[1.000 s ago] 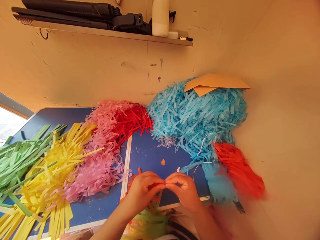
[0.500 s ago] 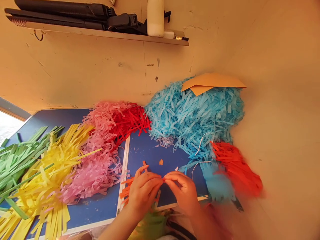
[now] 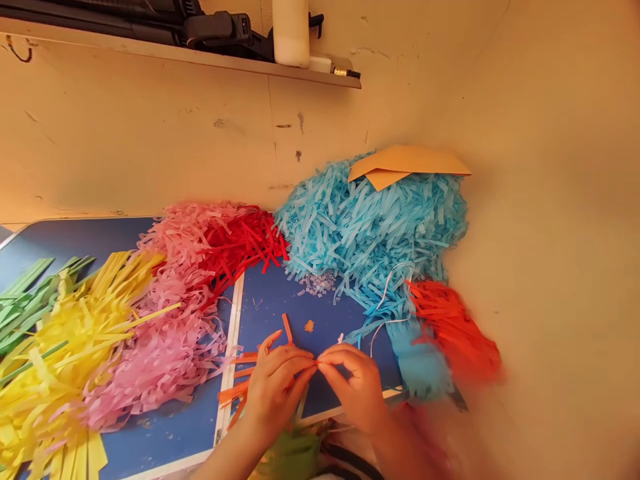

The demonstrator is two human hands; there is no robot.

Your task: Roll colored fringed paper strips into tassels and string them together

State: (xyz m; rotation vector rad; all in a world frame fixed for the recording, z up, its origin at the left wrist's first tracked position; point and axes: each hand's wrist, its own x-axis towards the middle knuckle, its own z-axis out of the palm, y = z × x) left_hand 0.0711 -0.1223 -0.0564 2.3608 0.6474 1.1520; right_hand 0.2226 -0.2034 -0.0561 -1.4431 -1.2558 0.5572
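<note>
My left hand (image 3: 278, 383) and my right hand (image 3: 356, 388) meet fingertip to fingertip above the blue tabletop near its front edge. Both are closed in a pinch on one tiny red-orange piece of paper (image 3: 316, 363); most of it is hidden by the fingers. Orange paper strips (image 3: 233, 393) lie under and left of my left hand, with one strip (image 3: 287, 328) sticking up behind it. Just beyond the fingers a small orange scrap (image 3: 309, 325) rests on the table. A white string (image 3: 380, 327) loops over blue paper to the right of my right hand.
Fringed paper heaps surround the blue table (image 3: 175, 433): green (image 3: 25, 300), yellow (image 3: 65, 353), pink (image 3: 165, 360), red (image 3: 245, 247), light blue (image 3: 370, 227) and orange-red (image 3: 455, 327). Folded orange paper (image 3: 410, 165) tops the blue heap. A wall shelf (image 3: 200, 57) holds a white bottle (image 3: 291, 33).
The whole view has shifted, so things appear farther left. Both hands keep the same pinch, with fingertips still together; more of the orange strips shows beside my left hand.
</note>
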